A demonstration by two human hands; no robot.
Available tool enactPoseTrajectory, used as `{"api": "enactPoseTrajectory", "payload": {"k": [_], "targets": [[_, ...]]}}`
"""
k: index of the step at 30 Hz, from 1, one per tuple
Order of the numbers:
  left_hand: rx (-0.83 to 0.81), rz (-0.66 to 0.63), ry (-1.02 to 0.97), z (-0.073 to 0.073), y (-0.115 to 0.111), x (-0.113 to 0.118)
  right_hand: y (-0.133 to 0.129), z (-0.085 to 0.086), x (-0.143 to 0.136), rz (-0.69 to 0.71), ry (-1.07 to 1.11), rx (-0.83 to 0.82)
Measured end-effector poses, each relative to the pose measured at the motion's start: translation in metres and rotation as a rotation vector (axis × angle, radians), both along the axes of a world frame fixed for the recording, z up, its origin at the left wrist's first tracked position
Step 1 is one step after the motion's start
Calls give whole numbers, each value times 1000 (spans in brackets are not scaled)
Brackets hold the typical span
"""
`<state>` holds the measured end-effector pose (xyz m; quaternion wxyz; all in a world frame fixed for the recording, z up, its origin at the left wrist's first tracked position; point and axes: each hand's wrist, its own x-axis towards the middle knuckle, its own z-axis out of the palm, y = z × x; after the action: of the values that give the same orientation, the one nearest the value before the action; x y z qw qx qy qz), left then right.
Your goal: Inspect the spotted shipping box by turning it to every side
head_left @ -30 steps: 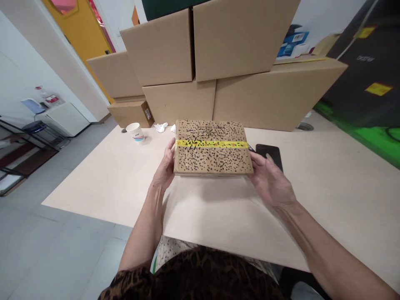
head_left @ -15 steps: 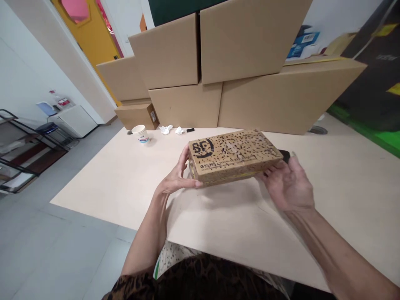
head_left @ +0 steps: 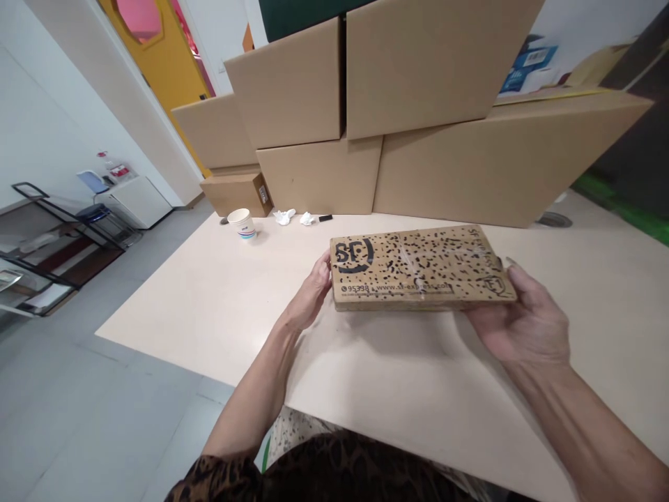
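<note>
A flat brown cardboard box (head_left: 418, 268) with black speckles, an SF logo and clear tape is held above the tabletop (head_left: 209, 300). My left hand (head_left: 312, 293) grips its left end, the fingers partly hidden behind that side. My right hand (head_left: 527, 314) supports the right end, thumb up along the edge and fingers under the box. The box's top face tilts toward me, and its underside is out of sight.
Large cardboard boxes (head_left: 418, 77) are stacked along the back of the table. Before them stand a paper cup (head_left: 242, 225), crumpled tissues (head_left: 285, 217) and a small black object (head_left: 325, 217). A roll of tape (head_left: 554, 219) lies at the back right. A black cart (head_left: 52, 237) stands on the floor at left.
The box has shifted right in the view and turned, so its printed top faces me more squarely. My right hand has closed more fully around its right end; a dark item there is no longer seen.
</note>
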<state>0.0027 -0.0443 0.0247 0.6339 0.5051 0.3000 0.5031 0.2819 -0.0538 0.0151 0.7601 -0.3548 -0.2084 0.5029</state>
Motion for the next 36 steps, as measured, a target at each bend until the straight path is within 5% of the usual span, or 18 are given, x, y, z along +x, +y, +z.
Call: {"api": "enactPoseTrajectory", "payload": {"k": [9,17,22,27,32,36], "targets": [[-56,77,-34,1,-2,-1,-8,20,-8,-43,8,-143],[-63,194,-48,-3,-4,9,-8,10,-2,-62,9,-140],[-270,89,-37,-7,-2,3,-5,8,-2,-76,28,-123],[-246,27,-58,1,-4,2,-9,8,-2,-102,-60,-37],[-130,84,-157,3,-7,11,-12,-2,-4,56,-268,-176],[-82,77,-86,0,-4,11,-9,-3,-6,182,-226,-305]]}}
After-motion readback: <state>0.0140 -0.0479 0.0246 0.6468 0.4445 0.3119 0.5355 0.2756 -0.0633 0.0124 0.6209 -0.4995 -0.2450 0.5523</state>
